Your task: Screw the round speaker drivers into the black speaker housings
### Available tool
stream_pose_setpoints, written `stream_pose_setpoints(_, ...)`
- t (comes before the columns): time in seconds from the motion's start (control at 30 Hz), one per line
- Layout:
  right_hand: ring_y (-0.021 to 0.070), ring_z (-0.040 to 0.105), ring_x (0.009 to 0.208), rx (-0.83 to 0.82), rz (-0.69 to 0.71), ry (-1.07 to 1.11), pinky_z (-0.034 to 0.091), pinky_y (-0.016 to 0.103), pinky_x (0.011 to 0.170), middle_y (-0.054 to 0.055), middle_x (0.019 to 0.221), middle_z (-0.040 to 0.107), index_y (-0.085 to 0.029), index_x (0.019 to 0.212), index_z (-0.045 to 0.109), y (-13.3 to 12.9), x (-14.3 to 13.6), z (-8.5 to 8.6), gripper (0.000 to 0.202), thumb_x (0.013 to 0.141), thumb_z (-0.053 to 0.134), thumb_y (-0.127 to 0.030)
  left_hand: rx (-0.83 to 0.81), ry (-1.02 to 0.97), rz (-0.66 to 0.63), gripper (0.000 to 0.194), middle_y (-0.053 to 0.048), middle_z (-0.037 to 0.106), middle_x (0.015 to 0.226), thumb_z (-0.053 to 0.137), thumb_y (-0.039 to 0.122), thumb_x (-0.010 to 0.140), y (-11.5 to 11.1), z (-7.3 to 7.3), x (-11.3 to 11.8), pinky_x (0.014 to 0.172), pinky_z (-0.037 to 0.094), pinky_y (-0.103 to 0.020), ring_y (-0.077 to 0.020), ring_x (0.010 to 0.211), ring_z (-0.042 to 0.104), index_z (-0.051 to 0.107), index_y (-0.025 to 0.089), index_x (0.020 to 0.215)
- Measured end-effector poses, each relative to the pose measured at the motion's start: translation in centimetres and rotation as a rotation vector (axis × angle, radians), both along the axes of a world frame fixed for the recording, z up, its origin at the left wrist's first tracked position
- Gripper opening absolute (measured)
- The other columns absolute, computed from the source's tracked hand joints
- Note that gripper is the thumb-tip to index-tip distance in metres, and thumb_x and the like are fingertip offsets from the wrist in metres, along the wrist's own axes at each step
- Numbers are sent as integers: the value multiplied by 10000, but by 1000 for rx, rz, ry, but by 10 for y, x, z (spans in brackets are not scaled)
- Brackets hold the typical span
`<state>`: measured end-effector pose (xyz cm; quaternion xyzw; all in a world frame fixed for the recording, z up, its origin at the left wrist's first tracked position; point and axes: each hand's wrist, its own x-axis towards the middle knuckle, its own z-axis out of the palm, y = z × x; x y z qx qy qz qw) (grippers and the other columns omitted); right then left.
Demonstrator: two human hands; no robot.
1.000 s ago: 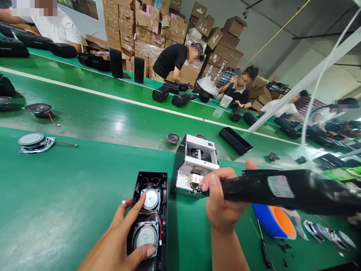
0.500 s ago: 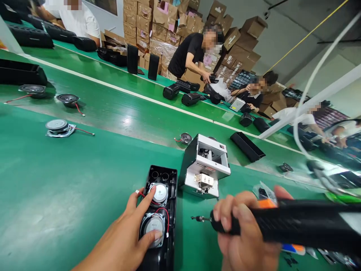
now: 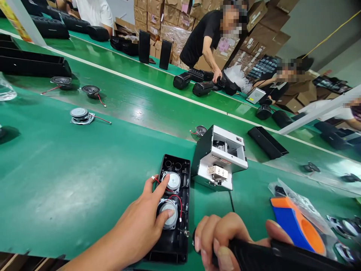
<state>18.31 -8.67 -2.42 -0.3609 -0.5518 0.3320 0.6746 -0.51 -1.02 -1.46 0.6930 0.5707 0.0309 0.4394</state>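
Note:
A black speaker housing (image 3: 184, 210) lies open side up on the green bench, with two round speaker drivers, an upper one (image 3: 174, 181) and a lower one (image 3: 170, 214), set in it. Thin red wires with white plugs run from them. My left hand (image 3: 143, 216) spreads over the housing's left side, index finger on the upper driver and thumb on the lower. In my right hand (image 3: 222, 237) is a black electric screwdriver (image 3: 262, 254), gripped with the fingers wrapped round. Its bit end points left at the housing's right edge, beside the lower driver; the tip's contact is unclear.
Just behind the housing stands a white and black machine (image 3: 222, 158). At right lie a blue and orange tape dispenser (image 3: 296, 226) and a plastic bag (image 3: 299, 199). Loose drivers (image 3: 81, 115) and an empty black housing (image 3: 266, 142) sit farther off. Co-workers (image 3: 207, 39) work across the line.
The screwdriver has moved left and down, so its bit now reaches the housing's right edge. My left hand keeps its place on the drivers. The whole view has shifted.

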Motion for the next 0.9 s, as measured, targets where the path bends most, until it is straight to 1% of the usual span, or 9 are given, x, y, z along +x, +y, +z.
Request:
stream_pose_setpoints(0.07, 164, 552, 483, 78, 9, 32, 516, 294, 490, -61, 699, 582, -304, 1173, 607, 1, -7, -8, 70, 1225, 568, -330, -6, 7, 0, 869, -73, 120, 1959, 575, 268, 1137, 0, 2, 1, 1262, 529, -518, -386, 1581, 613, 116, 428, 1857)
stream_pose_setpoints(0.1, 159, 573, 502, 110, -1, 54, 528, 294, 498, -58, 764, 621, -330, 1337, 585, 2, -10, -11, 136, 1215, 588, -268, -8, 9, -1, 872, -74, 119, 1959, 579, 259, 1137, 0, 2, 1, 1261, 530, -507, -378, 1580, 615, 115, 424, 1858)
stream_pose_setpoints(0.13, 153, 585, 516, 130, -21, 74, 540, 296, 504, -59, 822, 648, -366, 1490, 510, 2, -12, -12, 338, 1202, 615, -224, -9, 10, -3, 876, -74, 117, 1959, 582, 252, 1137, 0, 3, 1, 1259, 532, -500, -370, 1574, 621, 113, 423, 1857)
stream_pose_setpoints(0.2, 145, 588, 523, 149, -57, 110, 550, 295, 502, -65, 868, 661, -408, 1657, 338, 3, -16, -13, 607, 1185, 653, -193, -7, 12, -5, 875, -74, 121, 1958, 581, 244, 1139, 0, 4, 0, 1246, 545, -496, -362, 1557, 638, 115, 428, 1856)
stream_pose_setpoints(0.23, 144, 586, 521, 145, -66, 123, 549, 295, 497, -69, 859, 654, -405, 1677, 311, 3, -18, -12, 637, 1185, 659, -199, -6, 15, -6, 876, -75, 121, 1958, 581, 243, 1140, -1, 4, 0, 1241, 549, -498, -362, 1554, 641, 114, 430, 1856)
stream_pose_setpoints(0.47, 137, 554, 519, 114, -150, 140, 498, 284, 487, -71, 826, 614, -395, 1652, 372, 7, -30, -11, 569, 1189, 666, -239, -29, 41, -18, 891, -95, 100, 1963, 594, 239, 1135, 0, 10, 2, 1267, 526, -493, -371, 1589, 608, 105, 411, 1860)
stream_pose_setpoints(0.63, 142, 553, 538, 177, -101, 111, 498, 277, 478, -61, 834, 624, -380, 1663, 347, 9, -27, -15, 598, 1182, 659, -211, -49, 55, -14, 882, -103, 90, 1965, 586, 243, 1138, 1, 15, 3, 1237, 548, -478, -373, 1580, 617, 106, 415, 1857)
stream_pose_setpoints(0.8, 147, 503, 488, 225, -44, -46, 440, 271, 404, -73, 792, 523, -406, 1627, 420, 18, -30, 1, 512, 1198, 596, -190, -27, 27, -9, 890, -101, 106, 1961, 591, 248, 1119, -1, 13, 4, 1212, 572, -502, -380, 1534, 657, 125, 421, 1857)
stream_pose_setpoints(0.9, 141, 464, 464, 233, -41, -80, 394, 262, 377, -78, 798, 493, -417, 1591, 445, 23, -35, 10, 472, 1201, 562, -179, -22, -1, 6, 889, -98, 116, 1959, 594, 248, 1101, -1, 10, 3, 1226, 564, -516, -390, 1531, 658, 157, 417, 1856)
